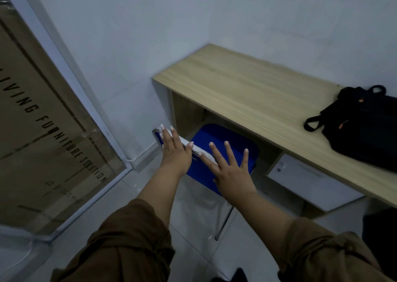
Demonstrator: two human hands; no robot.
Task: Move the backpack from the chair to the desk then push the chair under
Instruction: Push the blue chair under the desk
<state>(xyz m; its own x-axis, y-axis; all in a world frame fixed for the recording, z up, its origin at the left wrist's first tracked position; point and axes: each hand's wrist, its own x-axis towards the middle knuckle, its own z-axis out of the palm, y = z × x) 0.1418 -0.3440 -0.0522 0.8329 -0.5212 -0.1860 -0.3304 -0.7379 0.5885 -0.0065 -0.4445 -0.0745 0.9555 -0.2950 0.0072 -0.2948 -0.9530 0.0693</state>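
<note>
A black backpack [363, 127] lies on the right part of the light wooden desk [242, 90], its straps toward the front edge. A blue chair [225, 140] with a white-edged backrest and a metal leg stands partly under the desk's left opening. My left hand [175, 150] rests flat on the left end of the backrest's top edge, fingers spread. My right hand [233, 170] lies flat on the backrest to the right, fingers apart. Neither hand grips anything.
A white drawer unit [309, 178] sits under the desk to the right of the chair. A white wall runs behind. A glass partition with a printed cardboard box [43, 135] behind it stands on the left. Grey floor tiles [189, 223] lie below.
</note>
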